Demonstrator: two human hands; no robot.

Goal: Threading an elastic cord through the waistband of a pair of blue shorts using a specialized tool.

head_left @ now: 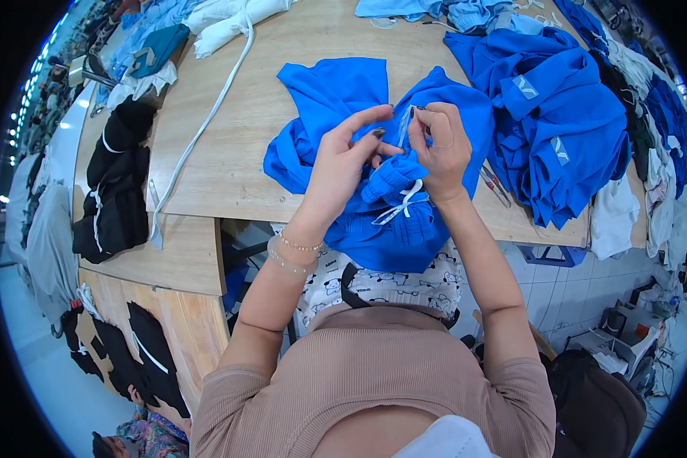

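Observation:
A bright blue garment (pixel 427 229) with a gathered elastic waistband and a white drawstring (pixel 399 204) tied in a bow lies bunched at the table's near edge, partly over my lap. Above the waistband, my left hand (pixel 347 156) has its index finger and thumb spread apart, while its lower fingers reach the blue cloth. Close by on the right, my right hand (pixel 441 145) is closed in a pinch. From its fingertips a thin, pale, see-through strip (pixel 404 128) hangs down to the cloth. Its lower end is hidden in the folds.
A pile of blue garments (pixel 557 114) lies on the right, with small red-handled thread snips (pixel 496 187) beside it. A long white cord (pixel 210 126) crosses the wooden table (pixel 229 164) at left. Black bundles tied with white (pixel 114 191) lie farther left. Another person (pixel 153 431) is at lower left.

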